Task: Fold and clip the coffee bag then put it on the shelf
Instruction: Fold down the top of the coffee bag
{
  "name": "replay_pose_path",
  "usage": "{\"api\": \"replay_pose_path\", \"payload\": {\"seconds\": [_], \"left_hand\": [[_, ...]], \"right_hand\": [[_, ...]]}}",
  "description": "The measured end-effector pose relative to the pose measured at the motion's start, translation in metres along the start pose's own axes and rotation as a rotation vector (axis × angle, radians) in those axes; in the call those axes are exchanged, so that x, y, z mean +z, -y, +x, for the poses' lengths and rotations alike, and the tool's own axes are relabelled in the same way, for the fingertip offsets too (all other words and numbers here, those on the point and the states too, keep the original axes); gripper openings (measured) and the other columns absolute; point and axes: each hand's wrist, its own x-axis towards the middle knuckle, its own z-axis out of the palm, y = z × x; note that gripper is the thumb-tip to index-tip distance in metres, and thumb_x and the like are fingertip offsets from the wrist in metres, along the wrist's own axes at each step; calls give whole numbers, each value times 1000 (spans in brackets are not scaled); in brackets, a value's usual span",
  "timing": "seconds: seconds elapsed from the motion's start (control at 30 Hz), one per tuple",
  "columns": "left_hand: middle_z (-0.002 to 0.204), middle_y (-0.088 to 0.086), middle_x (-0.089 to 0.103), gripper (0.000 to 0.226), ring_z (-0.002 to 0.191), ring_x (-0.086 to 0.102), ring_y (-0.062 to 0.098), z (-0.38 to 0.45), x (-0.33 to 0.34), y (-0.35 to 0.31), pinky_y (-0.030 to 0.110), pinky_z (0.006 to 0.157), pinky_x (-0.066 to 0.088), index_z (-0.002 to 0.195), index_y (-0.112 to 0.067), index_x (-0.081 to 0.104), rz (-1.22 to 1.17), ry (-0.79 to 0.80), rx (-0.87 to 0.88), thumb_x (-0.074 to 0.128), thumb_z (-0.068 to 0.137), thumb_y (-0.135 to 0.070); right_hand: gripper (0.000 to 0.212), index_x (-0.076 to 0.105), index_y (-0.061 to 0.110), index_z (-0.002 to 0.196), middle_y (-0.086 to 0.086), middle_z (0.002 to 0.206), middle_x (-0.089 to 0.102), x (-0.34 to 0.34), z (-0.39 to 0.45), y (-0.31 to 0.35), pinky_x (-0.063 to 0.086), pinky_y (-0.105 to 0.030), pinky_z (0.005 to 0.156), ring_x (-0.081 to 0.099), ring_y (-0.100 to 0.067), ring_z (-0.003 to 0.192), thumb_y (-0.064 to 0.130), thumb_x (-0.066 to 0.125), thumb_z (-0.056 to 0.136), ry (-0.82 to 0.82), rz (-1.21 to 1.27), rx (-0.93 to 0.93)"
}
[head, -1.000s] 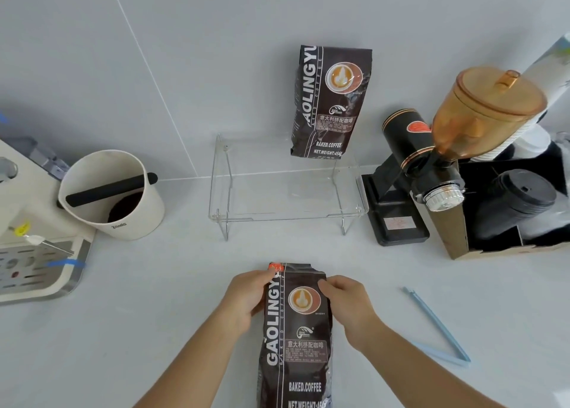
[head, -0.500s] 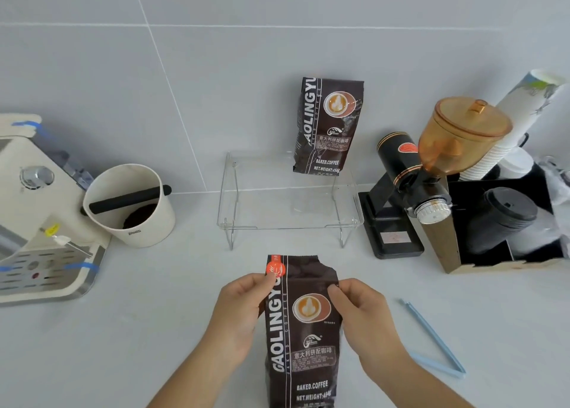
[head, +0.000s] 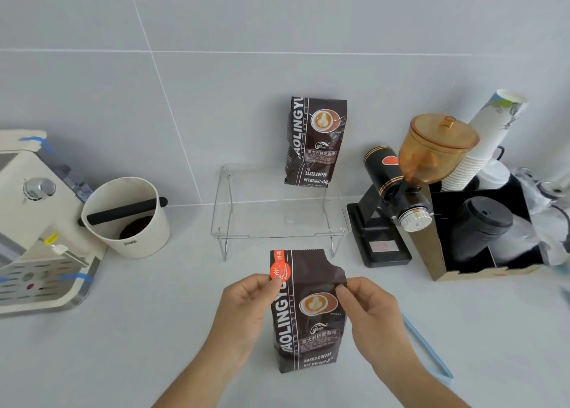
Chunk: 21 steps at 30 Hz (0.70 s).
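Observation:
A dark brown coffee bag [head: 308,312] stands upright on the white counter in front of me, its torn top flap unfolded and raised. My left hand [head: 246,309] pinches the bag's upper left edge by an orange round sticker. My right hand [head: 370,312] pinches the upper right edge, below the torn corner. A light blue clip [head: 427,349] lies on the counter to the right of my right wrist, partly hidden by it. The clear acrylic shelf [head: 277,222] stands behind the bag against the wall, with a second, similar coffee bag [head: 316,142] upright on its back right.
A cream knock box [head: 129,219] with a black bar and a cream espresso machine [head: 34,222] stand at the left. To the right of the shelf are a black grinder [head: 398,198] with an amber hopper and a box [head: 481,238] of cups and lids.
The bag has been stood up from lying flat and its top flap has unfolded upward. Both hands have kept hold of its upper edges. The view has tilted up.

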Motion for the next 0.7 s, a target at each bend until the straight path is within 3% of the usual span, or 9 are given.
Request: {"api": "replay_pose_path", "payload": {"seconds": [0.13, 0.23, 0.33, 0.43, 0.5, 0.6, 0.7], "left_hand": [[89, 14, 78, 20, 82, 69, 14, 4, 2, 0, 35, 87, 48, 84, -8, 76, 61, 18, 5, 67, 86, -26], [88, 16, 77, 22, 77, 67, 11, 7, 2, -5, 27, 80, 48, 81, -6, 75, 101, 20, 19, 63, 90, -22], [89, 12, 79, 24, 82, 71, 12, 8, 3, -11, 27, 82, 51, 83, -6, 76, 80, 18, 22, 62, 91, -24], [88, 13, 79, 26, 81, 70, 14, 10, 5, -17, 33, 86, 50, 79, -7, 76, 58, 3, 11, 62, 91, -25], [87, 13, 78, 27, 79, 69, 15, 11, 7, -20, 35, 87, 50, 77, -8, 76, 55, -5, 5, 62, 91, -26], [75, 6, 77, 28, 71, 68, 13, 12, 9, -22, 35, 82, 50, 72, -9, 75, 56, -29, 8, 62, 91, -25], [67, 1, 75, 30, 66, 67, 12, 10, 11, -23, 33, 77, 51, 66, -12, 74, 73, -66, 19, 63, 91, -23]], "right_hand": [[30, 75, 22, 81, -5, 77, 79, -4, 1, 2, 53, -16, 59, 71, -10, 68, 1, 58, 93, 54, 46, -19], [36, 77, 25, 92, -4, 89, 80, -6, 2, 10, 55, -17, 65, 74, -14, 79, -5, 57, 91, 134, 100, -34], [29, 74, 24, 101, 0, 95, 79, -3, 7, 20, 56, -16, 66, 74, -15, 87, 1, 61, 91, 140, 118, -32], [24, 69, 25, 102, 0, 88, 79, 2, 16, 30, 58, -22, 64, 74, -17, 84, 5, 64, 90, 111, 114, -44], [23, 69, 25, 100, -4, 80, 78, 5, 20, 35, 57, -33, 64, 71, -23, 74, 6, 64, 89, 103, 107, -62], [21, 70, 22, 98, -4, 65, 71, 8, 24, 37, 45, -33, 56, 51, -25, 56, 5, 66, 87, 81, 108, -74], [25, 70, 26, 82, -11, 64, 67, 9, 26, 37, 41, -38, 60, 47, -29, 64, 1, 67, 85, 69, 152, -56]]}}
